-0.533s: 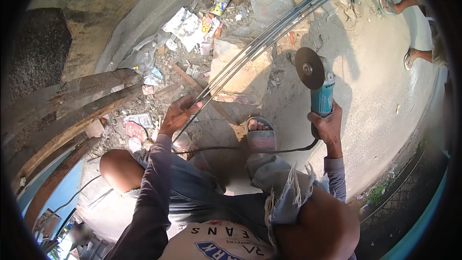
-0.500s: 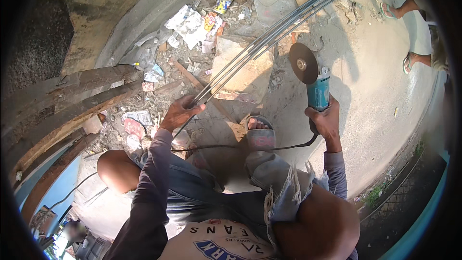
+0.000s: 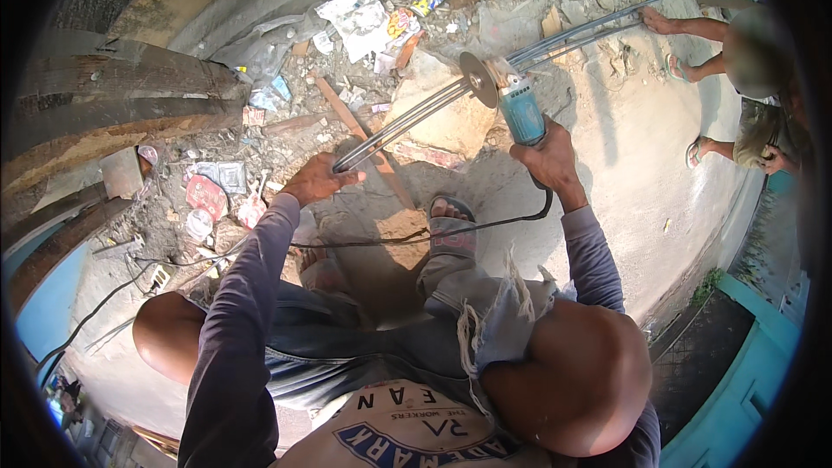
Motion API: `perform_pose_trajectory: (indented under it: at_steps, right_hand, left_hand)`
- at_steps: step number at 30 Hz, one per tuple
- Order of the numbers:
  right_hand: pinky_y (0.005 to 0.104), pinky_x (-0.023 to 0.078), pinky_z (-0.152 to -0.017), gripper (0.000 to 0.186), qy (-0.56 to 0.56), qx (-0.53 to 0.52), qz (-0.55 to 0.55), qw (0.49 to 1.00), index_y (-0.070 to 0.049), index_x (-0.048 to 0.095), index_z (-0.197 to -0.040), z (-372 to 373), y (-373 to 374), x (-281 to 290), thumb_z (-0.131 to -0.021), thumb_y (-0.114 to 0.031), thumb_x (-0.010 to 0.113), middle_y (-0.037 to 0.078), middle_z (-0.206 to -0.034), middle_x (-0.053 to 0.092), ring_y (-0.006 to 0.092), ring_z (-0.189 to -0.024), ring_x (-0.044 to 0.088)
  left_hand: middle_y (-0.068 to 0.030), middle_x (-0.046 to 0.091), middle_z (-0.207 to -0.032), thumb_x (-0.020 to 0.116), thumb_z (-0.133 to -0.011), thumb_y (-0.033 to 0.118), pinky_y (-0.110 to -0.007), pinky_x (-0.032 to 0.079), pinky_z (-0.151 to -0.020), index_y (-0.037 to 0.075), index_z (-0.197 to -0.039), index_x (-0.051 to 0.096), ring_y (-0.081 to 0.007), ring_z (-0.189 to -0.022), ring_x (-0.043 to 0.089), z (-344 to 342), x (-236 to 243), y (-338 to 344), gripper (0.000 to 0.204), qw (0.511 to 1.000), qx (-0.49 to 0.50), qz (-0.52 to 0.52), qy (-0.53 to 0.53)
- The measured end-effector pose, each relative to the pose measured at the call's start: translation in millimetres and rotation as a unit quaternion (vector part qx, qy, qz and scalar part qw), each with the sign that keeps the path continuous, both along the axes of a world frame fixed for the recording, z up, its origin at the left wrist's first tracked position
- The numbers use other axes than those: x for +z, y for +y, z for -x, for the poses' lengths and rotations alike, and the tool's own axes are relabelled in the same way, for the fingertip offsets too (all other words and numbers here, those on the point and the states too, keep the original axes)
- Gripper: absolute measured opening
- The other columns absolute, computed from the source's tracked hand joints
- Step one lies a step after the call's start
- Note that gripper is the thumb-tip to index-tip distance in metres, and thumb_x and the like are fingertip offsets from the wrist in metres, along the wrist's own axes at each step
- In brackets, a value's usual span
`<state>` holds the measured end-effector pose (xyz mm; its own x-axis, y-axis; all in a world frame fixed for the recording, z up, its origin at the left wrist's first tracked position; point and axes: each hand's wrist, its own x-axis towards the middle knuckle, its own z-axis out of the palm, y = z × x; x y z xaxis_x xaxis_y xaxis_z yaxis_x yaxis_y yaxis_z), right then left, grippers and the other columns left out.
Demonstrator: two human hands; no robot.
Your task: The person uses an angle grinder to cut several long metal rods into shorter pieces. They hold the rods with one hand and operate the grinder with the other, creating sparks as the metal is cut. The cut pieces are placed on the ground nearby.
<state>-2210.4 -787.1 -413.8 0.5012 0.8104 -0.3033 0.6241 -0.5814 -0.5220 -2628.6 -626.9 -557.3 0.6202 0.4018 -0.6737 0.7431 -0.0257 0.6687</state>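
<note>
My left hand (image 3: 316, 180) is closed around the near ends of several thin steel rods (image 3: 414, 120). The rods slope up to the far right, passing over a pale stone block (image 3: 446, 127). In my right hand (image 3: 552, 160) is a teal angle grinder (image 3: 523, 113), gripped by its rear body. Its round brown disc (image 3: 479, 78) stands across the rods near the block's far right part; whether it touches them I cannot tell. Another person's hand (image 3: 657, 21) is at the rods' far end.
A black power cord (image 3: 390, 243) runs from the grinder across my sandalled feet to the left. A wooden stick (image 3: 354, 128) lies left of the block among crumpled wrappers (image 3: 355, 22) and rubble. Wooden beams (image 3: 130, 134) line the left side. The other person stands at far right.
My right hand has brought the grinder left, so its disc now stands at the rods. The view has shifted, and more of the other person shows. My left hand still holds the rods.
</note>
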Motion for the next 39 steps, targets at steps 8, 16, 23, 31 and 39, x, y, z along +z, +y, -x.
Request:
perform_pose_trajectory:
  at_steps: [8, 16, 23, 31, 39]
  right_hand:
    - [0.0478, 0.060, -0.081, 0.054, -0.044, 0.001, 0.026, 0.999, 0.006, 0.073, -0.107, 17.6, -6.8, 6.3, -0.068, -0.031, 0.083, 0.027, -0.092, 0.079, 0.0430, -0.086, 0.078]
    - [0.0464, 0.061, -0.081, 0.054, -0.030, -0.031, 0.005, 0.999, 0.006, 0.074, -0.107, 32.0, -16.2, 10.1, -0.068, -0.031, 0.083, 0.025, -0.092, 0.079, 0.0405, -0.085, 0.079]
    - [0.0427, 0.060, -0.081, 0.057, -0.039, -0.031, -0.024, 0.998, 0.006, 0.072, -0.111, 36.5, -25.7, 13.6, -0.068, -0.030, 0.085, 0.022, -0.092, 0.078, 0.0327, -0.082, 0.075]
    - [0.0418, 0.058, -0.081, 0.060, 0.000, -0.069, -0.031, 0.997, 0.007, 0.072, -0.114, 45.4, -36.1, 20.3, -0.068, -0.031, 0.085, 0.020, -0.092, 0.076, 0.0300, -0.083, 0.073]
    - [0.0461, 0.060, -0.083, 0.060, -0.019, -0.076, -0.022, 0.997, 0.007, 0.072, -0.112, 52.6, -31.1, 20.5, -0.068, -0.031, 0.085, 0.025, -0.093, 0.078, 0.0392, -0.087, 0.077]
  left_hand:
    - [-0.0060, 0.056, -0.074, 0.073, -0.104, 0.061, -0.042, 0.048, -0.074, 0.002, -0.092, 0.068, -0.0204, -0.075, 0.053, 12.8, -1.9, -5.5, 0.060, 0.998, 0.012, -0.036, -0.044]
    - [-0.0053, 0.054, -0.074, 0.068, -0.108, 0.061, -0.042, 0.046, -0.072, 0.003, -0.089, 0.067, -0.0191, -0.074, 0.051, 24.1, 5.9, -6.9, 0.061, 0.998, 0.025, -0.043, -0.035]
    - [-0.0046, 0.050, -0.073, 0.065, -0.110, 0.060, -0.041, 0.045, -0.071, 0.001, -0.087, 0.062, -0.0180, -0.074, 0.048, 23.1, 8.2, -12.6, 0.063, 0.998, 0.039, -0.050, -0.031]
    - [-0.0001, 0.041, -0.074, 0.061, -0.115, 0.049, -0.039, 0.037, -0.066, 0.001, -0.091, 0.062, -0.0152, -0.073, 0.039, 30.5, 10.3, -16.8, 0.054, 0.989, 0.056, -0.082, -0.114]
    - [-0.0057, 0.052, -0.071, 0.063, -0.113, 0.057, -0.040, 0.045, -0.068, -0.001, -0.103, 0.072, -0.0186, -0.069, 0.048, 48.5, -5.7, -18.2, 0.059, 0.984, 0.096, -0.080, -0.127]
